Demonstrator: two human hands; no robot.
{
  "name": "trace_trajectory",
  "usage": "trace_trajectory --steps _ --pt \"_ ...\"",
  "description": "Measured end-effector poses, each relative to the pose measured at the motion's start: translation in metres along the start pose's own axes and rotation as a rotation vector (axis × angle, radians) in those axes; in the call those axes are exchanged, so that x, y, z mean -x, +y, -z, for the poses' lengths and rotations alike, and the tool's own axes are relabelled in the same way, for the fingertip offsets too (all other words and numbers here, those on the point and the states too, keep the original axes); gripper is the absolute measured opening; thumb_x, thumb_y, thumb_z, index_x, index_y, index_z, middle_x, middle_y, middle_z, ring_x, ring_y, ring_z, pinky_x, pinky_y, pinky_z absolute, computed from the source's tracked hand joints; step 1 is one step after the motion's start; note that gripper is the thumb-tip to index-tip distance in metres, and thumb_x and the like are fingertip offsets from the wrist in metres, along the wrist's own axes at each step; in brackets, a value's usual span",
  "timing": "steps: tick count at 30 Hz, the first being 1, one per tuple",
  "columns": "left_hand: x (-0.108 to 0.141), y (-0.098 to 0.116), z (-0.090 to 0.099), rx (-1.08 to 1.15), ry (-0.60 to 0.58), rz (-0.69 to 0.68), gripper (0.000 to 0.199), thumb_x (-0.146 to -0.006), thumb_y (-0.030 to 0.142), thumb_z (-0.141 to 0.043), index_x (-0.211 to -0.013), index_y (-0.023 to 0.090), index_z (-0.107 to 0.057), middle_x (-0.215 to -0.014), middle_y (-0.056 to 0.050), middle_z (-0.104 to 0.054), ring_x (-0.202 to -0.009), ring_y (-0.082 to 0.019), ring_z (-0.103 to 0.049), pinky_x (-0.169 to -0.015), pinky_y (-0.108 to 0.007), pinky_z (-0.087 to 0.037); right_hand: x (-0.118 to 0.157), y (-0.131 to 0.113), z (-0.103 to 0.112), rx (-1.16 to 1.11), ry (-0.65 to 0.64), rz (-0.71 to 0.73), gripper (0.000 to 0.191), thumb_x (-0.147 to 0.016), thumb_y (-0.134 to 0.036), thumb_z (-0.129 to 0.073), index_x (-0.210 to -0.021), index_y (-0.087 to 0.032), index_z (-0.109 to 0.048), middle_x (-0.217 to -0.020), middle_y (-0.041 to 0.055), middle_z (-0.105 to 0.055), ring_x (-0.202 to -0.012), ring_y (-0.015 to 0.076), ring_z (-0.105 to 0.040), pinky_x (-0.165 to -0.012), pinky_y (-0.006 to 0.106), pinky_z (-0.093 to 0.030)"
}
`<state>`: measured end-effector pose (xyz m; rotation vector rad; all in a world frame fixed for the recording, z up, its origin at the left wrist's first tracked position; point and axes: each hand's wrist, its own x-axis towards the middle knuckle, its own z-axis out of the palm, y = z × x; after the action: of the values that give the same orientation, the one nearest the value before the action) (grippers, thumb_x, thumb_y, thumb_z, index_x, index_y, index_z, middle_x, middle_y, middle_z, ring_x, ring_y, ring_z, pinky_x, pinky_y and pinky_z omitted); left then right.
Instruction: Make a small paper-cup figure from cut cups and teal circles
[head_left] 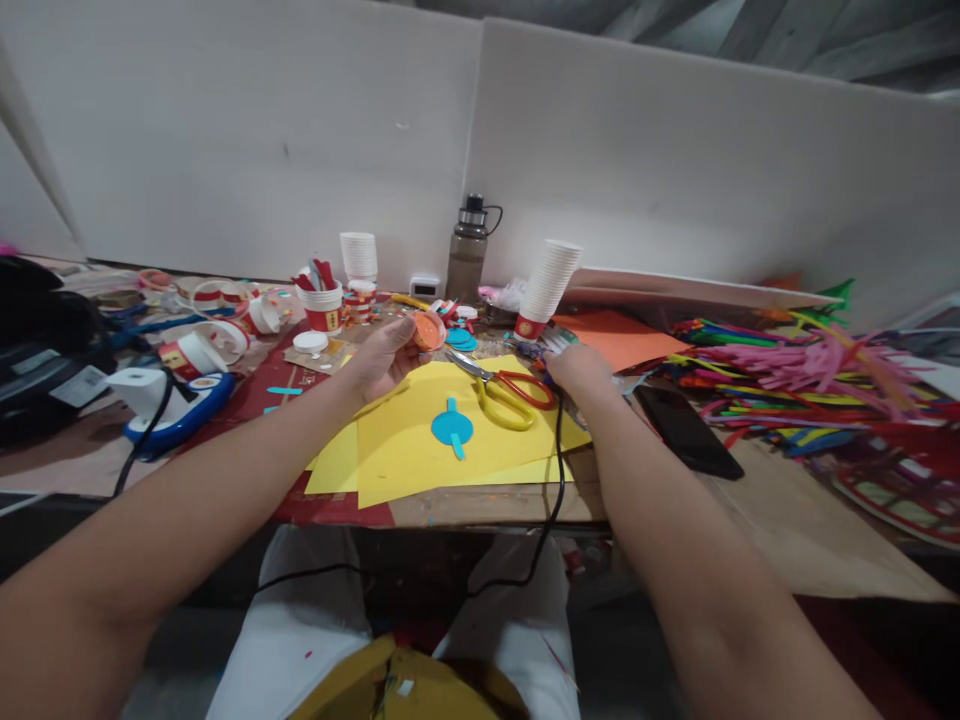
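My left hand (388,358) pinches a small orange round piece (428,331), cup-like, above the back left of the yellow paper (405,470). My right hand (579,368) is closed at the back right of the paper. A black cord (559,450) hangs from below it, so it seems to grip a hot glue gun, whose body is mostly hidden by the fingers. Between the hands lie scissors (514,392) with red and yellow handles. On the paper in front of me rests a blue disc (451,428) with a blue strip projecting from two sides.
Behind stand a water bottle (466,262) and a tilted stack of paper cups (550,288). Pipe cleaners (802,370) and a black phone (688,432) lie right. At left are a blue-and-white boat-like craft (176,410) and a red-and-white cup (322,308). The cord loops across my lap.
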<state>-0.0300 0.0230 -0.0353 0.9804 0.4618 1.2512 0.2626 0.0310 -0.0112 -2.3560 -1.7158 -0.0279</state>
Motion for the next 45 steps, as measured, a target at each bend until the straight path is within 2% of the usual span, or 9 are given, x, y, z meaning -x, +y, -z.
trace_trajectory --steps 3,5,9,13,17,22,29,35,45 --pt "0.000 0.001 0.000 -0.008 0.009 0.008 0.053 -0.061 0.049 -0.083 -0.099 0.014 -0.068 -0.090 -0.005 -0.071 -0.075 -0.012 -0.065 -0.061 -0.019 -0.053 0.012 -0.008 0.011 0.012 0.071 0.010 0.044 -0.089 -0.042 -0.051 -0.112 -0.009 -0.068 -0.115 0.0234 -0.066 -0.108 0.0311 -0.062 -0.085 0.038 -0.046" --pt "-0.001 0.001 0.001 -0.018 0.016 0.005 0.051 -0.065 0.049 -0.081 -0.099 0.014 -0.067 -0.092 -0.006 -0.072 -0.074 -0.011 -0.065 -0.061 -0.019 -0.053 0.027 -0.020 0.017 -0.081 0.130 0.203 0.035 -0.089 -0.041 -0.052 -0.099 -0.014 -0.071 -0.100 0.0159 -0.072 -0.095 0.0258 -0.065 -0.079 0.033 -0.046" --pt "-0.002 0.000 0.004 -0.049 -0.002 -0.019 0.052 -0.068 0.051 -0.077 -0.104 0.014 -0.067 -0.095 -0.007 -0.072 -0.075 -0.012 -0.066 -0.061 -0.019 -0.053 0.066 -0.045 0.018 -0.310 -0.178 0.651 0.022 -0.084 -0.038 -0.062 -0.085 -0.018 -0.071 -0.084 0.0045 -0.072 -0.073 0.0159 -0.063 -0.064 0.025 -0.043" --pt "-0.002 -0.002 0.005 -0.084 -0.011 -0.001 0.056 -0.065 0.053 -0.079 -0.104 0.015 -0.067 -0.093 -0.007 -0.072 -0.075 -0.012 -0.066 -0.061 -0.020 -0.053 0.094 -0.059 0.007 -0.231 -0.296 0.761 0.027 -0.075 -0.043 -0.072 -0.087 -0.018 -0.071 -0.087 0.0061 -0.072 -0.075 0.0173 -0.062 -0.063 0.026 -0.041" --pt "-0.001 -0.003 0.004 -0.092 0.006 0.010 0.056 -0.062 0.052 -0.081 -0.101 0.014 -0.067 -0.090 -0.007 -0.072 -0.074 -0.013 -0.066 -0.061 -0.021 -0.054 0.104 -0.065 0.004 -0.116 -0.297 0.750 0.028 -0.071 -0.038 -0.076 -0.087 -0.017 -0.070 -0.095 0.0098 -0.070 -0.084 0.0211 -0.063 -0.066 0.027 -0.041" --pt "0.000 -0.001 0.003 -0.110 -0.008 0.006 0.055 -0.061 0.053 -0.081 -0.098 0.014 -0.066 -0.090 -0.007 -0.071 -0.073 -0.012 -0.064 -0.062 -0.021 -0.053 0.104 -0.067 0.006 -0.160 -0.344 0.669 0.029 -0.068 -0.036 -0.078 -0.085 -0.018 -0.064 -0.085 0.0052 -0.069 -0.072 0.0170 -0.060 -0.057 0.025 -0.037" --pt "0.002 0.002 0.001 -0.115 -0.048 0.009 0.059 -0.059 0.053 -0.083 -0.101 0.015 -0.068 -0.091 -0.006 -0.070 -0.074 -0.012 -0.063 -0.062 -0.021 -0.053 0.086 -0.060 0.003 -0.645 -0.368 0.593 0.010 -0.074 -0.017 -0.066 -0.075 -0.019 -0.057 -0.064 -0.0037 -0.059 -0.055 0.0090 -0.054 -0.051 0.021 -0.040" --pt "0.009 0.002 -0.004 -0.136 -0.133 0.073 0.053 -0.066 0.050 -0.079 -0.107 0.018 -0.067 -0.102 -0.008 -0.070 -0.083 -0.016 -0.065 -0.067 -0.025 -0.052 0.078 -0.055 0.019 -1.207 -0.297 0.443 0.013 -0.072 -0.022 -0.069 -0.079 -0.018 -0.058 -0.063 -0.0035 -0.060 -0.052 0.0083 -0.056 -0.050 0.022 -0.049" --pt "0.013 -0.010 -0.007 -0.149 -0.285 0.160 0.061 -0.066 0.050 -0.080 -0.120 0.024 -0.065 -0.103 -0.008 -0.069 -0.082 -0.016 -0.064 -0.069 -0.026 -0.051 0.082 -0.062 0.016 -1.281 -0.223 0.529 0.015 -0.070 -0.024 -0.071 -0.080 -0.017 -0.062 -0.065 -0.0032 -0.061 -0.054 0.0073 -0.056 -0.053 0.022 -0.050"
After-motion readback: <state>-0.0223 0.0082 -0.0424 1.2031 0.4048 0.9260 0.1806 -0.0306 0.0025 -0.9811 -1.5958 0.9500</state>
